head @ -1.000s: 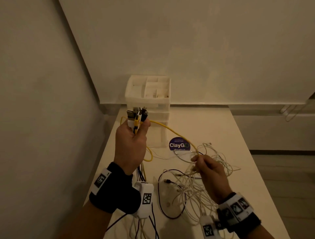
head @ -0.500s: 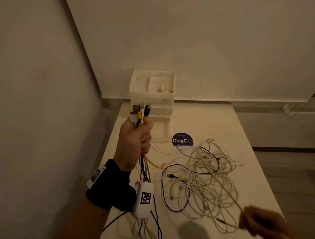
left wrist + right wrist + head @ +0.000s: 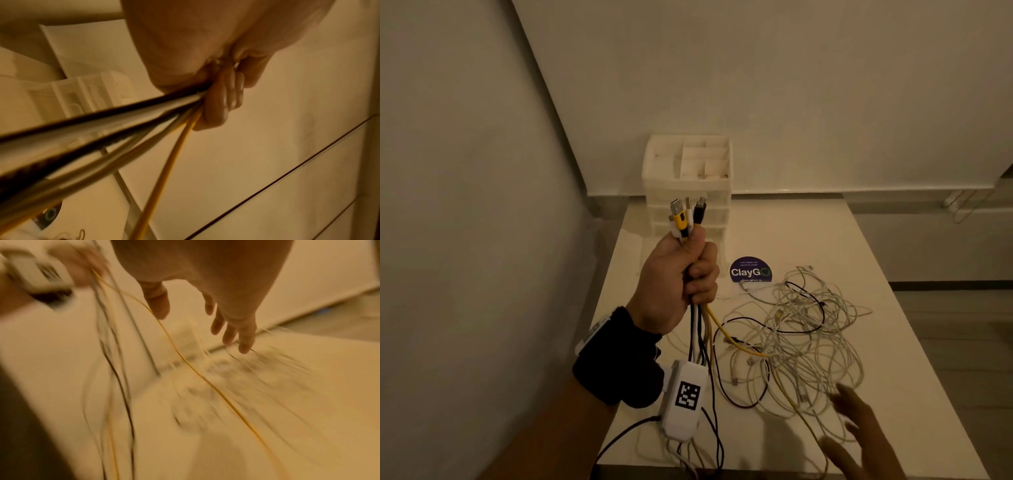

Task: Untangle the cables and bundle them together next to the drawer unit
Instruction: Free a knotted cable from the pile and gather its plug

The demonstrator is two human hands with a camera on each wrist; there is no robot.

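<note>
In front of the drawer unit point(image 3: 687, 181), and raised above the table point(image 3: 808, 233), the left hand point(image 3: 676, 279) is fisted round a gathered bunch of cable ends point(image 3: 686, 214), fingers curled tight about the cords; the plugs stand up out of the fist and the cords hang down past the wrist. To the right of the drawer unit, nearer the person, the tangled pile of cables point(image 3: 801, 342) lies loose on the table, a yellow cable point(image 3: 743, 347) running from the fist into it. Further right, the right hand point(image 3: 859, 435) hovers over the pile's near edge, fingers spread and holding nothing.

The sorting seems midway: several ends collected, most cords still knotted. Next, the right hand likely needs to find another free end and draw it clear.
</note>
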